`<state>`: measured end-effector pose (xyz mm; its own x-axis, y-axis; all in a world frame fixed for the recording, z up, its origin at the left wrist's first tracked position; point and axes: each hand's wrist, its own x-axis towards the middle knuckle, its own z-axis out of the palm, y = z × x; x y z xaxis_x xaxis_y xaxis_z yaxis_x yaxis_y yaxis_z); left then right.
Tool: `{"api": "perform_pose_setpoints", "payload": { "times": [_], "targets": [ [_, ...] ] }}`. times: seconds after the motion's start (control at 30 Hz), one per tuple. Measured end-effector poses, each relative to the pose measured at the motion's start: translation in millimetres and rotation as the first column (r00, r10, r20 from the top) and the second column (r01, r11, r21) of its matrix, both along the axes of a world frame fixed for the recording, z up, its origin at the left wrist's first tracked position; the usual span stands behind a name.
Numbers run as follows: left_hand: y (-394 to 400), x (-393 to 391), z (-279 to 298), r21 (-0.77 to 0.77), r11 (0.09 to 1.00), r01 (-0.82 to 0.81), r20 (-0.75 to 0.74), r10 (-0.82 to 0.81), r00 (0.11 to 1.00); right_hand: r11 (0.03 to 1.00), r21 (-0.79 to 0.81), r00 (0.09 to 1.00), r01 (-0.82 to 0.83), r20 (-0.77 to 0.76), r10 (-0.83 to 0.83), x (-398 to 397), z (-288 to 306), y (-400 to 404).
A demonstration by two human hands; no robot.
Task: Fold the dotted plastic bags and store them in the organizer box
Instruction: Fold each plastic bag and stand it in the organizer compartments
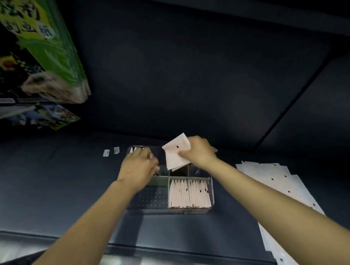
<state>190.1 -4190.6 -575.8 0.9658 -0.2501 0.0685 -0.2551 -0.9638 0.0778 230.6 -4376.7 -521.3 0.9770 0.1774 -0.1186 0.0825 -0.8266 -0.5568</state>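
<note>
Evidently mid-stowing: right hand (pixel 197 151), fingers pinched on folded dotted bag (pixel 176 152) above organizer box (pixel 211 193), far compartments; left hand (pixel 139 167) pressing stored bags (pixel 137 149) aside, finger state unclear; unfolded stack (pixel 275 179) waiting right.

Dim, dark scene; wide-angle bending at the edges, soft blur throughout, pale glare along the bottom edge

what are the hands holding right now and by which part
The right hand pinches a folded dotted bag by its right edge, above the organizer box. Whether the left hand grips anything cannot be told.
</note>
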Motion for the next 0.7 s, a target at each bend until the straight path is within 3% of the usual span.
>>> {"api": "perform_pose_setpoints", "payload": {
  "times": [0.2, 0.33, 0.43, 0.53, 0.7],
  "targets": [
    [9.9, -1.5, -31.2, 0.020, 0.998, 0.051, 0.008, -0.051, 0.999, 0.943, -0.329, 0.990, -0.053, 0.107, 0.093, 8.6, -37.8, 43.2],
    [9.4, -3.4, -36.5, -0.050, 0.999, 0.016, 0.055, -0.014, 0.998, 0.910, -0.414, 0.995, -0.030, 0.075, 0.067, 9.9, -54.9, 63.6],
    [10.5, -6.6, -39.7, -0.127, 0.992, -0.004, 0.064, 0.012, 0.998, 0.948, -0.318, 0.994, 0.035, -0.087, -0.066, 13.8, -63.5, 77.5],
    [15.7, -9.6, -42.3, -0.222, 0.975, -0.026, 0.076, 0.044, 0.996, 0.990, -0.090, 0.945, 0.112, -0.300, -0.134, 16.1, -66.1, 84.8],
    [16.1, -15.6, -34.6, -0.456, 0.885, -0.089, 0.155, 0.178, 0.972, 0.989, 0.085, 0.927, 0.117, -0.367, -0.078, 12.2, -69.9, 77.9]
  ]
}}
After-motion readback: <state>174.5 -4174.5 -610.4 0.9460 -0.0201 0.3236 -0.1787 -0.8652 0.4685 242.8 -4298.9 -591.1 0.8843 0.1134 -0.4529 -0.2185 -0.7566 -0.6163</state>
